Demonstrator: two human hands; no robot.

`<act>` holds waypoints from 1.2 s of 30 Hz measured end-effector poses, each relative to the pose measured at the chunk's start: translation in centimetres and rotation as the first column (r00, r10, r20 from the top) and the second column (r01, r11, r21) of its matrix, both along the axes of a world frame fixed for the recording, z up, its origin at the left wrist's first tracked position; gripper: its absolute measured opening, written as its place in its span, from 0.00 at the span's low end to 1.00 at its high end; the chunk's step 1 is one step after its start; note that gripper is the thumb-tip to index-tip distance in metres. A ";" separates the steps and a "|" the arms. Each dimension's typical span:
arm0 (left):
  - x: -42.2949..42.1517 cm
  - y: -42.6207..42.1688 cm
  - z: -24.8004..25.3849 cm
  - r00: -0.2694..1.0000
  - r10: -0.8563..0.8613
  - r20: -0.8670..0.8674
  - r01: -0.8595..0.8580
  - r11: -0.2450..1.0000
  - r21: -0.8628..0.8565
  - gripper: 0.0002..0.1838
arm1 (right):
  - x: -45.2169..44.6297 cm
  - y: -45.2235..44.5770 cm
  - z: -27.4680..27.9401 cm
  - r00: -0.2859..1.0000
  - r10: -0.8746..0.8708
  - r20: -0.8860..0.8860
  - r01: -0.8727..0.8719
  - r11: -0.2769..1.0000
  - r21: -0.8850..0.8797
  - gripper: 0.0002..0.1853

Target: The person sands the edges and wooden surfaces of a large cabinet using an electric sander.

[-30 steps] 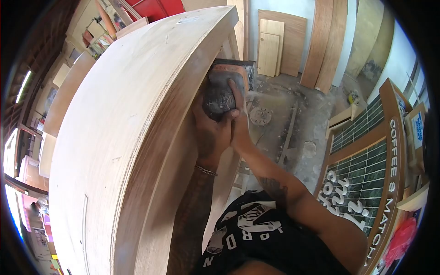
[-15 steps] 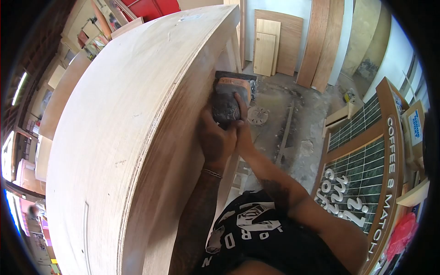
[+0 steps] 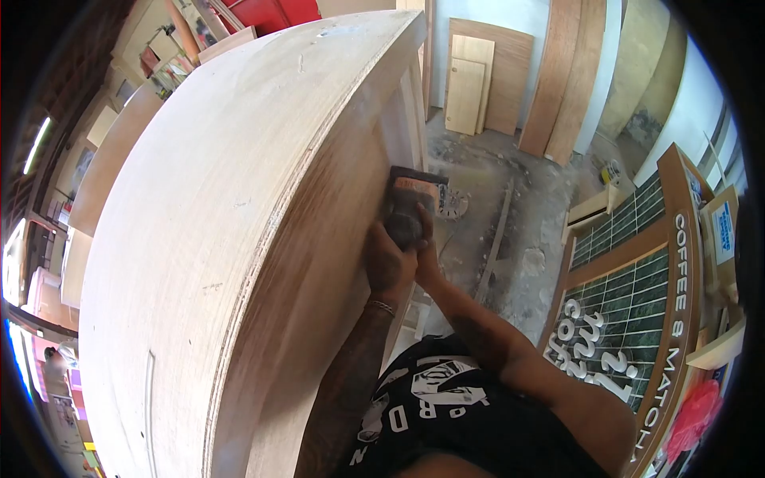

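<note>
A dusty black-and-orange power sander [image 3: 413,209] rests against the upright wooden side of a large plywood cabinet [image 3: 183,239]. My left hand [image 3: 387,261], with a bracelet at the wrist, is closed round the near end of the sander's body. From the other side my right hand [image 3: 425,239] wraps the same tool, close to the left. Both hands overlap the grip, so some fingers are hidden. The sander's pad against the wood cannot be seen. Reddish-brown grain shows on the side panel [image 3: 319,207] beside it.
Wooden boards [image 3: 466,88] lean on the far wall, with tall planks [image 3: 562,88] to their right. A framed sign [image 3: 673,263] with green gridded panels and white lettering stands at right, near a pink plastic bag [image 3: 693,418]. The concrete floor [image 3: 518,207] is dusty and stained.
Both hands have drawn the sander down the panel toward my body, also slightly to the right in view. The grip stays closed. The camera view has shifted a little.
</note>
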State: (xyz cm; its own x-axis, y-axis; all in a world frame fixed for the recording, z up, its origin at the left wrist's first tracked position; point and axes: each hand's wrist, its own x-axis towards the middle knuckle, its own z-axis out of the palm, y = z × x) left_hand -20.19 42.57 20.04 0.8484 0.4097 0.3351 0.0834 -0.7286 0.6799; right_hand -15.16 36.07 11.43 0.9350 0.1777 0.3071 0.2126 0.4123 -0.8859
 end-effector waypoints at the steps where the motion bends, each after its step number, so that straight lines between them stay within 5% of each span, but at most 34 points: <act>1: -0.1 -0.1 -0.8 1.000 -0.007 0.011 0.006 1.000 0.010 0.44 | 0.1 -0.2 -0.5 1.000 0.003 0.004 -0.003 1.000 0.000 0.43; 9: 0.4 -0.6 -5.2 0.997 -0.043 -0.064 0.026 0.968 -0.250 0.47 | 0.0 -1.9 -3.7 0.988 -0.026 0.150 0.069 0.955 -0.288 0.52; 11: 0.5 -0.6 -6.6 0.990 -0.137 -0.029 0.094 0.807 -0.583 0.41 | -0.5 -3.1 -3.2 0.949 -0.060 0.309 0.186 0.900 -0.395 0.48; 13: 0.5 -1.9 -7.4 0.993 -0.096 0.067 0.117 0.747 -0.654 0.40 | -1.2 -4.8 -1.0 0.880 -0.061 0.470 0.313 0.821 -0.478 0.45; 15: 0.4 -3.4 -8.3 0.986 -0.023 0.168 0.140 0.669 -0.730 0.39 | -2.1 -7.2 1.9 0.993 0.103 0.059 -0.019 0.630 -0.776 0.40; 17: 0.0 -3.9 -9.1 0.996 0.007 0.093 0.084 0.358 -0.930 0.33 | -1.8 -8.0 0.7 0.967 0.152 0.206 0.089 0.554 -0.828 0.39; 18: 0.0 -4.3 -9.7 0.995 0.021 0.101 0.087 0.349 -0.933 0.33 | -1.7 -8.1 1.6 0.919 0.197 0.342 0.209 0.491 -0.846 0.38; 20: 0.2 -5.0 -10.6 0.929 0.061 0.364 0.363 0.033 -0.931 0.27 | -1.9 -8.5 3.3 0.886 0.238 0.398 0.260 0.457 -0.851 0.37; 23: 0.8 -5.0 -10.2 0.924 0.135 0.358 0.363 -0.012 -0.932 0.22 | -1.3 -8.1 4.7 0.861 0.292 0.416 0.302 0.364 -0.881 0.33; 24: 1.4 -4.4 -11.3 0.922 0.137 0.363 0.368 -0.013 -0.930 0.22 | -0.9 -7.8 5.0 0.868 0.312 0.386 0.295 0.300 -0.907 0.31; 25: 2.5 -3.6 -13.6 0.899 0.019 0.438 0.431 0.143 -0.891 0.21 | -0.5 -7.4 5.5 0.864 0.316 0.391 0.302 0.297 -0.906 0.31; 27: 3.1 -3.3 -13.6 0.860 -0.103 0.500 0.507 0.284 -0.814 0.21 | 0.4 -6.4 6.4 0.896 0.377 0.235 0.236 0.042 -0.971 0.25; 29: 2.1 -3.7 -10.1 0.935 -0.005 0.355 0.342 0.279 -0.897 0.19 | 0.3 -6.0 6.0 0.900 0.355 0.254 0.261 0.029 -0.965 0.22; 33: 2.2 -3.6 -13.2 0.948 -0.122 0.293 0.318 0.371 -0.872 0.19 | -0.2 -6.3 4.9 0.898 0.324 0.299 0.295 0.062 -0.954 0.23; 35: 2.1 -4.1 -15.1 0.954 -0.131 0.269 0.248 0.848 -0.468 0.20 | 0.0 -6.5 3.9 0.883 0.351 0.310 0.302 0.078 -0.950 0.20; 36: 2.3 -4.0 -15.7 0.953 -0.134 0.272 0.253 0.846 -0.470 0.20 | 0.0 -6.6 3.5 0.870 0.376 0.318 0.303 0.100 -0.948 0.18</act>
State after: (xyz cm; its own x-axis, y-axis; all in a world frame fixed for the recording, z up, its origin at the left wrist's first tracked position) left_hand -17.87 38.61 4.30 0.8560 0.4063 0.3198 -0.2183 -0.2767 0.9358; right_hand -15.15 29.47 14.96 0.7482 0.6525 0.1205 0.6541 -0.6947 -0.2994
